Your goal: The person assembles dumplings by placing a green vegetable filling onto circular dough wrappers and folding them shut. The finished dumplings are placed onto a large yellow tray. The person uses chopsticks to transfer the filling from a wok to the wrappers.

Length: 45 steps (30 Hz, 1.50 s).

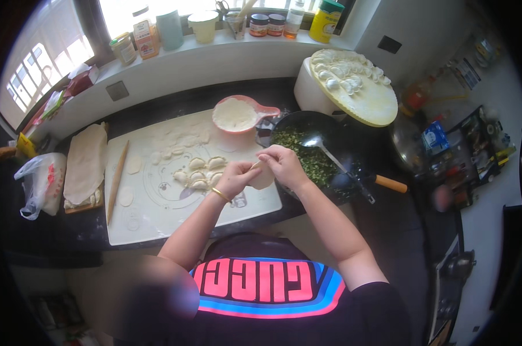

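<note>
Pale round dumpling wrapper (263, 177), half-folded

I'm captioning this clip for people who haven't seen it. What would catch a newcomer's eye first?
Both hands, left hand and right hand, meet on a round dough wrapper at the centre. Beside them sits a dark pan of green filling with a ladle, and at the upper right a round board of finished dumplings.

wok (307, 124) and dumplings (198, 173) flank bare mat (174, 216).
</note>
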### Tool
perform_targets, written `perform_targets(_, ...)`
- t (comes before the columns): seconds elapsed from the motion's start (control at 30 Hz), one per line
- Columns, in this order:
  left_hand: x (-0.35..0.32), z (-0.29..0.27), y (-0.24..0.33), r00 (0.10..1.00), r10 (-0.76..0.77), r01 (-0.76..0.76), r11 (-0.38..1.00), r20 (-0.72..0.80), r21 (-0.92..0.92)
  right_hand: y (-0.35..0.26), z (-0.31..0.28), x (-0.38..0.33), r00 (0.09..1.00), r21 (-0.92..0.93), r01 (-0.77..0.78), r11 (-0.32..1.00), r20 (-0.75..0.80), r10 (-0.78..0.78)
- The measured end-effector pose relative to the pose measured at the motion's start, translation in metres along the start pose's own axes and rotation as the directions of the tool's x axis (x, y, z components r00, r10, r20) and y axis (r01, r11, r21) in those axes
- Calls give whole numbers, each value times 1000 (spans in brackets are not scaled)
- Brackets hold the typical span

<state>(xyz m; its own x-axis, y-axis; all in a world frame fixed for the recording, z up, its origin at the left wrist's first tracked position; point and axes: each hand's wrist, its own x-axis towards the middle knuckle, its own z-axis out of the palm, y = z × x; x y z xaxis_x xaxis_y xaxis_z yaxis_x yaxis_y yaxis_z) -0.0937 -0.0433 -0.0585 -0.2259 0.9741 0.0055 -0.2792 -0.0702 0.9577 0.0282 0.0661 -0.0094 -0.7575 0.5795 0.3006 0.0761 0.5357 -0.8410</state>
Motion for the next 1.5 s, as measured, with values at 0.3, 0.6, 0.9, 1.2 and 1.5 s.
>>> perform_targets(0.3, 30, 76, -13, 998, -69, 69, 997, -9, 45, 42, -75, -25, 995, -16, 98, 995, -20, -98)
perform_targets(0.6, 29, 120, -34, 966, -61, 38, 995, -250, -96, 61, -98, -36, 998, 34, -30, 999, 62, 28)
perform_targets(0.9, 22, 92, -40, 951, -217, 118, 912, -218, -392, 95, -126, -56, 860, -377, 308, 873, 502, -87)
perform_targets(1.2, 26, 45, -53, 994, -98, 93, 443, 55, -891, 99, -126, -64, 922, -447, 388, 806, 196, -335)
perform_targets(1.5, 28, 30, -66, 983, -169, 115, 301, 66, -947, 124, -112, -52, 942, 350, -177, 920, -210, 261)
